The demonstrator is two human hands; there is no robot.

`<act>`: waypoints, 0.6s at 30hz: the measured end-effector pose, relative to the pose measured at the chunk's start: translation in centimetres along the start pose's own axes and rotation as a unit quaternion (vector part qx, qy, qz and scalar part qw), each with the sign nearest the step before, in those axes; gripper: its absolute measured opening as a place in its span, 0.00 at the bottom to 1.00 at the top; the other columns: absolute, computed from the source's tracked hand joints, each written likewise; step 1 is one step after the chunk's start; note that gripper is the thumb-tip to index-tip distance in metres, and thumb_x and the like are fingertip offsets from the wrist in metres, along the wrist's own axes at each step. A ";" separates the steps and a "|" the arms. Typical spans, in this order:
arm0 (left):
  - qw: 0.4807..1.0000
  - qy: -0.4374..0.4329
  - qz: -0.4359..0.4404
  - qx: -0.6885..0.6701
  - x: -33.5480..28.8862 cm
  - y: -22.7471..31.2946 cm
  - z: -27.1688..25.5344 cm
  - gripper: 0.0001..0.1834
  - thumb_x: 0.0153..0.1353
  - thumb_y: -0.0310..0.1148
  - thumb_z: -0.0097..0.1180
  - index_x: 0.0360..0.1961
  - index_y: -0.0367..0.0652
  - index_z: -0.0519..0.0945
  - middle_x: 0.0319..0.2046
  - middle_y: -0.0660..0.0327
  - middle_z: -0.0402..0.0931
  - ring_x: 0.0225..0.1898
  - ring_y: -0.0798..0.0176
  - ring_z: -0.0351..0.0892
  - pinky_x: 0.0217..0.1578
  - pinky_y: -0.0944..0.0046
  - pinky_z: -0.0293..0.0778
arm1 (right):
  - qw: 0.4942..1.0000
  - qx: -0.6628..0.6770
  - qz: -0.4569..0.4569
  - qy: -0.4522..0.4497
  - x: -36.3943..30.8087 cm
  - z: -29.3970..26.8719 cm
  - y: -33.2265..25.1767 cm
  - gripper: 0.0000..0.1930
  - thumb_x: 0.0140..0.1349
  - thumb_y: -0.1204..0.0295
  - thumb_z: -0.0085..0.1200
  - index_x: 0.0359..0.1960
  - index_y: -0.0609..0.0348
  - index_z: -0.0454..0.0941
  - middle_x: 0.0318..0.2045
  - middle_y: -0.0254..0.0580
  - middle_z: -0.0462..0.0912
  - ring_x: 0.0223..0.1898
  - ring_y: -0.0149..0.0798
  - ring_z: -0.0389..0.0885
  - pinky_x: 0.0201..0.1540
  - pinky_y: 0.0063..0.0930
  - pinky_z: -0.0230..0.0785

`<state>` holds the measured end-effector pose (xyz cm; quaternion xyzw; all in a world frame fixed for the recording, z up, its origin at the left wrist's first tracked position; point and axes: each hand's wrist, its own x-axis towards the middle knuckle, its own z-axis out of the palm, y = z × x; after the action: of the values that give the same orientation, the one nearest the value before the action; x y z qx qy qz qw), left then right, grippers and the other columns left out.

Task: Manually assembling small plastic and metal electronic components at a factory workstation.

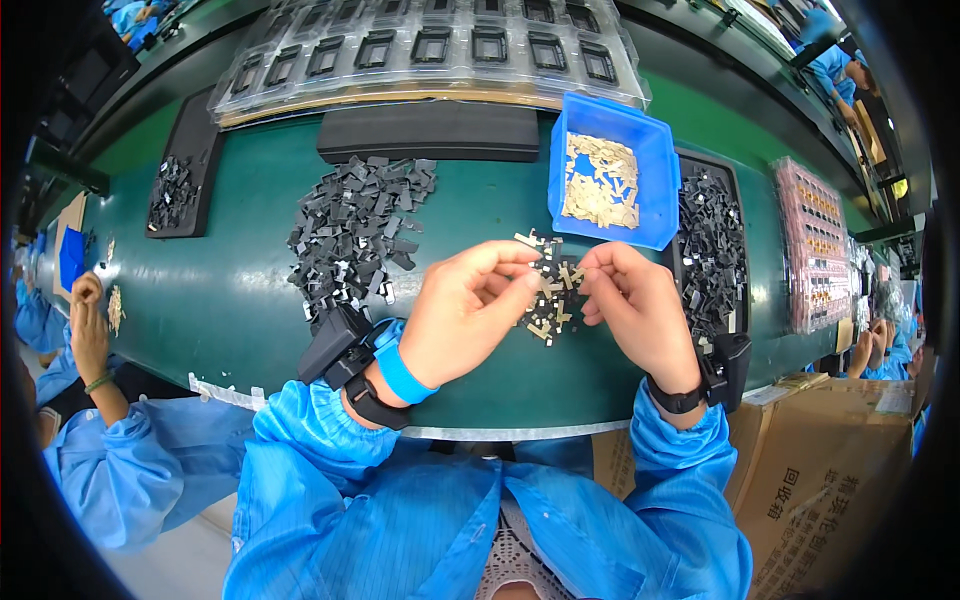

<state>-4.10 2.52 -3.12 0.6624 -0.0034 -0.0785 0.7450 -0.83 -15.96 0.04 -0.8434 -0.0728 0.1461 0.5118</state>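
Both my hands are over a small mixed pile of black and cream pieces [548, 318] on the green table. My left hand [468, 312], with a blue band at its wrist, has thumb and forefinger closed together at the pile's left edge. Across the pile, my right hand [640, 308] has its thumb and fingertips pinched together. Whatever sits in either pinch is too small to make out. To the left of my left hand is a heap of dark grey small plastic parts [355, 225]. Beyond my right hand stands a blue bin [653, 180] holding cream flat pieces [602, 185].
A black tray of dark parts [712, 250] lies at the right, another dark tray [185, 190] at the far left. Behind are a long black block [428, 133] and clear trays of frames [400, 50]. A cardboard box [810, 460] stands lower right. A co-worker's hand [90, 325] is at left.
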 end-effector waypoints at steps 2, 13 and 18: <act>0.999 -0.020 -0.001 0.026 0.0 -0.1 0.1 0.10 0.59 0.28 0.53 0.41 0.36 0.75 0.31 0.64 0.76 0.28 0.75 0.74 0.27 0.75 0.72 | 0.998 0.049 -0.022 -0.033 -0.1 0.3 -0.6 0.05 0.58 0.78 0.46 0.35 0.66 0.71 0.21 0.41 0.77 0.20 0.30 0.77 0.24 0.22 0.68; 0.998 -0.030 -0.048 -0.011 0.0 0.5 -0.3 0.08 0.61 0.29 0.51 0.38 0.36 0.76 0.31 0.61 0.78 0.26 0.74 0.76 0.25 0.74 0.74 | 0.990 0.103 -0.079 -0.056 0.9 2.0 -1.0 0.06 0.56 0.80 0.48 0.36 0.63 0.68 0.23 0.38 0.75 0.20 0.27 0.73 0.21 0.20 0.64; 0.997 -0.013 0.039 0.072 0.3 0.0 -0.3 0.05 0.59 0.24 0.51 0.34 0.33 0.75 0.28 0.62 0.75 0.27 0.72 0.76 0.27 0.74 0.75 | 0.977 -0.012 -0.212 0.009 1.0 2.2 -0.4 0.03 0.52 0.78 0.54 0.28 0.62 0.73 0.23 0.38 0.73 0.20 0.28 0.74 0.22 0.20 0.67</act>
<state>-3.80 2.81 -3.19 0.7128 -0.0449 -0.0580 0.6975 -0.61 -13.68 -0.76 -0.8162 -0.2468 0.0261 0.5217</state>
